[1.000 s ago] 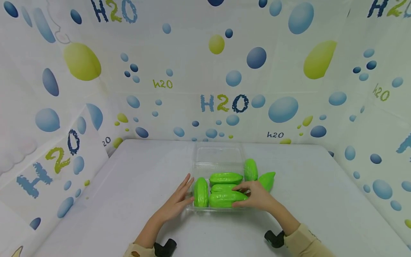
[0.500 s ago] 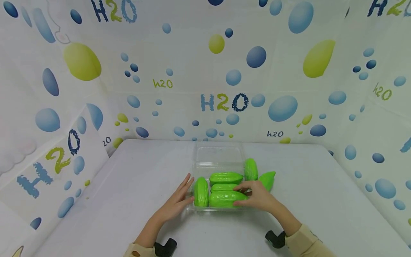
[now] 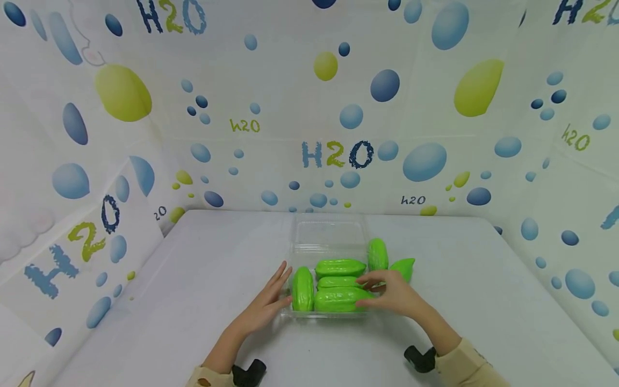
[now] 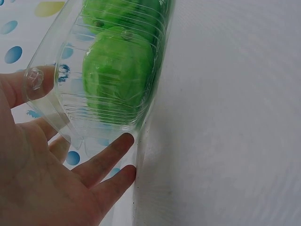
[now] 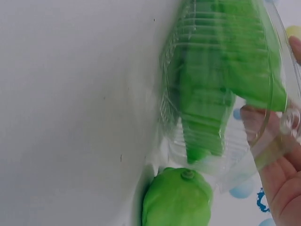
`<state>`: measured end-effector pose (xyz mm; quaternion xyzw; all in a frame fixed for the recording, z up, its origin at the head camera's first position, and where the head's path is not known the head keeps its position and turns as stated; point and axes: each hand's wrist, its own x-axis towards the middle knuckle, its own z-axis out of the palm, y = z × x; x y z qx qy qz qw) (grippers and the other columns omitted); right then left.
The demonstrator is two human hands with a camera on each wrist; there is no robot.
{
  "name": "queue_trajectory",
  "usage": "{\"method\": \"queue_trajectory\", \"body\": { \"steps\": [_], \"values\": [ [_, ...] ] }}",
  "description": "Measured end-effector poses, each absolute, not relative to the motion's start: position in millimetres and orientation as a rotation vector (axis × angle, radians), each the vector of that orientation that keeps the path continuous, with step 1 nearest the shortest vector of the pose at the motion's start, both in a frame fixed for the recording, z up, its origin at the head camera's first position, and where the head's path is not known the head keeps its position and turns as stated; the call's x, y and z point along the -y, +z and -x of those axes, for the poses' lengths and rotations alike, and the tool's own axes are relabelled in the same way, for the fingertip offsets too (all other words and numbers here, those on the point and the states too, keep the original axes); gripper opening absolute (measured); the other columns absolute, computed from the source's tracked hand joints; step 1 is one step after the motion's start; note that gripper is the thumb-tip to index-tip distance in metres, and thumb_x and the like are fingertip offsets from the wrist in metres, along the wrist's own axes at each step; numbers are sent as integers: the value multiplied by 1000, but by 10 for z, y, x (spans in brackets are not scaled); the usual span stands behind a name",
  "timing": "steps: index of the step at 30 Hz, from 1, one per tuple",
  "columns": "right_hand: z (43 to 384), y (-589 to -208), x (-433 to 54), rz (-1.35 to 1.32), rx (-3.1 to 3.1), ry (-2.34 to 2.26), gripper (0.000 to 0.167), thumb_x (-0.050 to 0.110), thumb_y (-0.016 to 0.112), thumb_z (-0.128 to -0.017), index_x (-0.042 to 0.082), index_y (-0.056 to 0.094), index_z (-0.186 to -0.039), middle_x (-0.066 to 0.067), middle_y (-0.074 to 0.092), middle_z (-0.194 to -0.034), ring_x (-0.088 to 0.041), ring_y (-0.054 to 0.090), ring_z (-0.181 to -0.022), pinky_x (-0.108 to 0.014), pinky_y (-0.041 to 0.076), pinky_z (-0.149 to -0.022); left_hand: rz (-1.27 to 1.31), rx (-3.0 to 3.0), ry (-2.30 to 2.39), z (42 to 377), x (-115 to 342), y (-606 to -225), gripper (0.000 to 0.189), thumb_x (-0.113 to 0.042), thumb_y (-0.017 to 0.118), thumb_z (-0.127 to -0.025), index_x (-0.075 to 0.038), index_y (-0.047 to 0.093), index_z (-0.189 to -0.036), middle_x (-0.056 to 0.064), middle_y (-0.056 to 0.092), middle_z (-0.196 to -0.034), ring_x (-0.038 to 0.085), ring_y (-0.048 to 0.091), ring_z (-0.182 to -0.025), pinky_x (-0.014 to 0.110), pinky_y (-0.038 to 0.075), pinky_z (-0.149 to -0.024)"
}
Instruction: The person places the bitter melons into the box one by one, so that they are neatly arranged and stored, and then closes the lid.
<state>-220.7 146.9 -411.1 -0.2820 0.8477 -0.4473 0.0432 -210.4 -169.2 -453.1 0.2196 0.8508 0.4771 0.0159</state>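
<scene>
A clear plastic clamshell box (image 3: 324, 315) holds several bright green, ridged, elongated imitation fruits; their exact kind is unclear. One fruit (image 3: 303, 289) stands lengthwise at the left, and others lie crosswise, including the front fruit (image 3: 340, 300). My left hand (image 3: 263, 306) has its fingers spread along the box's left side; in the left wrist view the fingertips (image 4: 126, 139) are at the clear wall. At the box's right end is my right hand (image 3: 394, 293), loosely bent, its fingertips over the front fruit's right end. Through the plastic, a right fingertip (image 5: 249, 115) shows beside a fruit tip (image 5: 277, 101).
The clear lid (image 3: 330, 234) lies folded back behind the box. Outside it, on the right, are a green fruit (image 3: 378, 254) and a pointed one (image 3: 405, 267) partly behind my right hand. White table (image 3: 184, 279); patterned cloth walls (image 3: 280, 80) rise at the back and sides.
My right hand has shifted slightly right, uncovering more of the front fruit, while the fruits in the box stay in place. My left hand has hardly moved.
</scene>
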Motion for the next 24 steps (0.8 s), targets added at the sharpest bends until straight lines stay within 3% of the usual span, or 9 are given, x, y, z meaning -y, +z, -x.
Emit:
{"method": "queue_trajectory", "body": {
  "steps": [9,17,24],
  "values": [
    [2216,-4124,-1535,828,-2542,-1488,55,25,80,-70,-2,60,-113,-16,62,-110,-29,60,-96,-44,48,-85,-710,-2653,1493,2104,1700,-4541,62,-17,53,-92,-3,23,-144,13,6,-152,33,5,-138,59,15,-104],
    [2249,-4107,-1611,849,-2524,-1571,63,23,80,-70,-4,55,-120,-20,57,-118,-31,57,-104,-42,46,-88,-692,-2625,1487,2120,1718,-4544,63,-16,53,-92,-6,22,-145,10,5,-153,28,4,-138,56,18,-105],
    [2291,-4050,-1701,882,-2508,-1670,57,15,80,-69,-3,57,-118,-21,58,-117,-38,56,-103,-42,45,-89,-683,-2614,1507,2025,1679,-4375,61,-10,53,-92,0,23,-143,15,6,-152,33,5,-137,57,19,-104]
  ]
}}
